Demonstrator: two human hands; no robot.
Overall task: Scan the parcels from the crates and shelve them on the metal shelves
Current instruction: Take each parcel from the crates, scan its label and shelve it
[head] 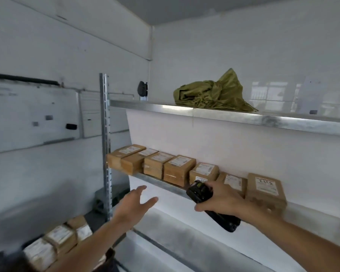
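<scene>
Right hand [222, 199] wrapped around a black handheld scanner [210, 205], fingers [214, 186] curled over its top and thumb pressed along its near side; scanner head tilted up toward the middle metal shelf [165, 184]. Left hand [134, 206] empty, fingers [139, 190] straight and loosely spread, held in the air below that shelf's front edge, touching nothing.

Just beyond the right fingers, a row of brown cardboard parcels [179, 169] with white labels, standing side by side along the middle shelf, running away to the left of the scanner. One more labelled parcel [265, 190] just right of the right hand, at the end of the row, label marked with red handwriting. Below and left of the left forearm, more labelled parcels in a crate [53, 244], blurred.

Well above both hands, a crumpled olive-green bag [214, 94] lying on the top shelf [243, 117]. Left of the left fingers, the perforated shelf upright [106, 146] against a white wall.
</scene>
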